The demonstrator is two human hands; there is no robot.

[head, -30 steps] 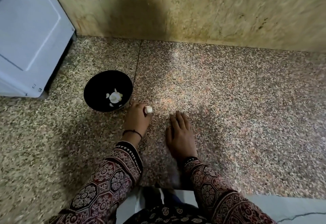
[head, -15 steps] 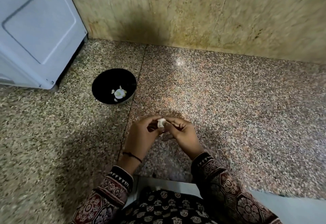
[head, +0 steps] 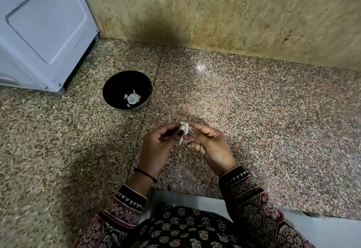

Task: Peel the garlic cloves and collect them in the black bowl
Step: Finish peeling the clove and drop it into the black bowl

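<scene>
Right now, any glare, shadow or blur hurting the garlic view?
Head view: small glare spot on the granite surface, clear of the hands; dark shadow on the wall; wall's right side motion-blurred; garlic clove between left hand and right hand sharp enough.

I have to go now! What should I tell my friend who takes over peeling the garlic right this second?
Left hand: pinches the garlic clove from the left.
Right hand: pinches the same clove from the right. A pale strip hangs from it, likely loose skin.
Black bowl: on the floor, ahead and left of both hands, with a few pale garlic pieces inside.
Done: some garlic is in the bowl.
Left: finish peeling this clove and drop it in.
</scene>
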